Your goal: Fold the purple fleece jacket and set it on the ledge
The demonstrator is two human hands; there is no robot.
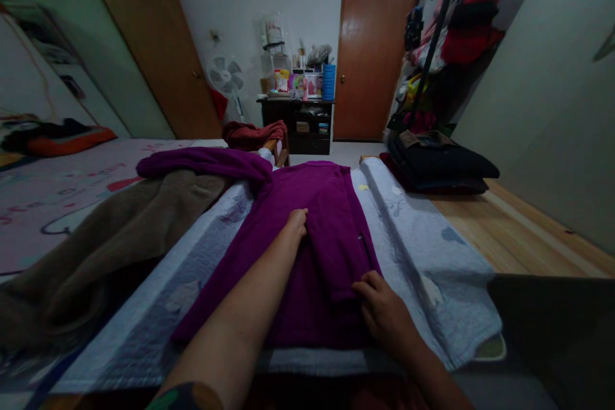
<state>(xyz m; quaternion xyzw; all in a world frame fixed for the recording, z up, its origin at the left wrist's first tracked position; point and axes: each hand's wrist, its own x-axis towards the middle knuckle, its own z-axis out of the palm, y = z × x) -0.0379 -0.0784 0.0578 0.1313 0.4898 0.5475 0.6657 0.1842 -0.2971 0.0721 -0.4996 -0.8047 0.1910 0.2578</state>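
Out in front goes the reach: the left arm is extended long from the lower left, its bare forearm slanted forward and inward, and the left hand is held farthest out, fingers curled and tips drawn together in a pinch! Over on the other side, the right arm is angled in from the lower right, less of it shown, and the right hand is held nearer the body, knuckles raised, fingers bent leftward, thumb tucked below.
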